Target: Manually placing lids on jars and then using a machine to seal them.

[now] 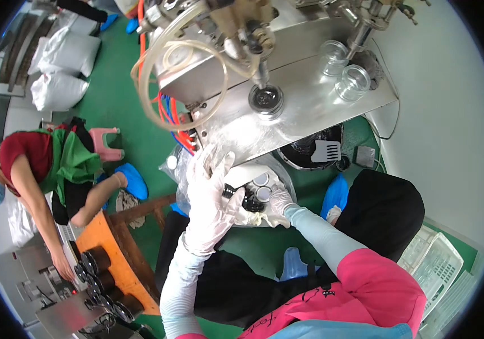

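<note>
My left hand (pixel 212 199), in a thin white glove, is raised beside the front edge of the steel filling table, its fingers apart and nothing visible in it. Lower down, my gloved right hand (pixel 281 200) reaches into a plastic-lined tub (pixel 290 180). Its fingertips are beside a jar lid (pixel 263 194) with a pale inner face; whether they grip it is hidden. Several dark lids (pixel 252 202) lie in the tub. On the steel table (pixel 233 123) a glass jar (pixel 266 101) holding black paste stands under a filling nozzle (pixel 261 76).
Two glass jars (pixel 352 82) stand at the table's right, below a second nozzle (pixel 358 40). Clear hoses (pixel 146 93) loop at left. Beneath the table sits a basin of black paste (pixel 301 148) with a white slotted spatula (pixel 326 151). A co-worker (pixel 30 169) bends over filled jars (pixel 102 284).
</note>
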